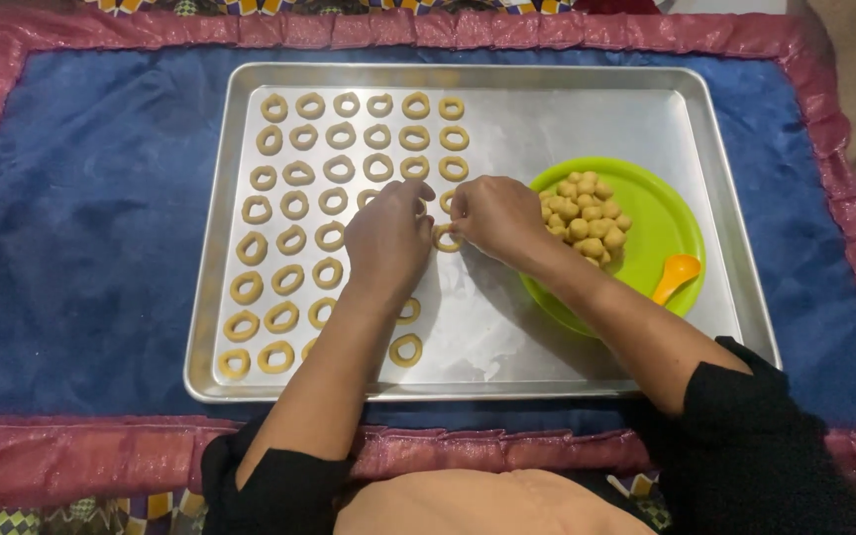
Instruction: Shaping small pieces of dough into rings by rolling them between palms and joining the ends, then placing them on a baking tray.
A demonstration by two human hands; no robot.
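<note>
A metal baking tray [587, 109] lies on a blue cloth and carries several rows of small dough rings [294, 208]. My left hand [386, 238] rests over the middle of the tray, fingers curled, touching the rings there. My right hand [495, 216] pinches a dough ring [445, 238] against the tray, right next to the left hand's fingertips. A green plate [661, 213] sits on the tray's right part with a pile of dough balls [585, 218] and an orange spoon [676, 275].
The blue cloth [91, 248] has a pink shiny border [81, 456] all around. Bare metal shows in the tray's upper right and lower middle. My black sleeves are at the bottom edge.
</note>
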